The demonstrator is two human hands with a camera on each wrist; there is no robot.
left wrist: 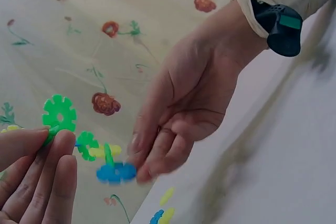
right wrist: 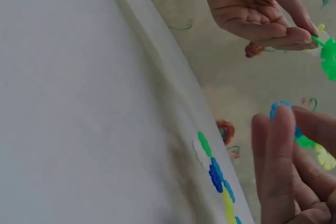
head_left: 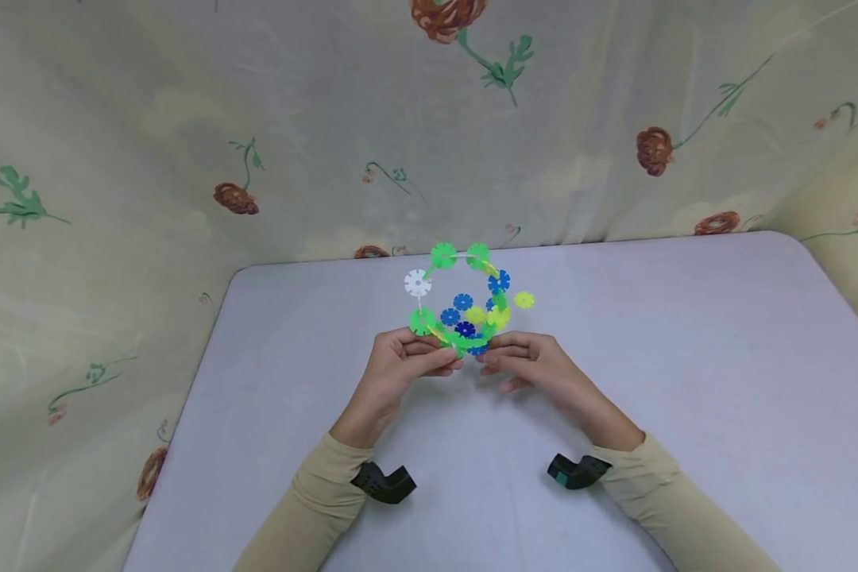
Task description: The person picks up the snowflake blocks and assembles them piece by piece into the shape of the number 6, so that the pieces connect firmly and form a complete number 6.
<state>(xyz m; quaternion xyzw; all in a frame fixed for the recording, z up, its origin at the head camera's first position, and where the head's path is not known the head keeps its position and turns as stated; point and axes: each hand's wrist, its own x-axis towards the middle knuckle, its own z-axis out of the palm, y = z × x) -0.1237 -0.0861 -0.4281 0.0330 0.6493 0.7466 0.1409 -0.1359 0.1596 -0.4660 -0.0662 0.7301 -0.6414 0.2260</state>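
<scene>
Both hands hold up a ring-like chain of slotted plastic snowflake discs in green, white, yellow and blue. My left hand (head_left: 399,364) pinches a green snowflake disc (left wrist: 59,113) of the chain between thumb and fingers. Opposite it, my right hand (head_left: 532,357) pinches a blue snowflake disc (left wrist: 116,172) by its edge. A green disc stands upright in that blue one, seen in the left wrist view. At the top of the ring, in the head view, are green discs (head_left: 443,255) with a white disc (head_left: 418,283) to their left.
Loose discs lie on the white table (head_left: 686,381) beyond the hands, among them a blue disc (head_left: 462,302) and a yellow disc (head_left: 524,300). A flowered cloth (head_left: 314,119) hangs behind the table. Each wrist wears a black camera mount (head_left: 384,483).
</scene>
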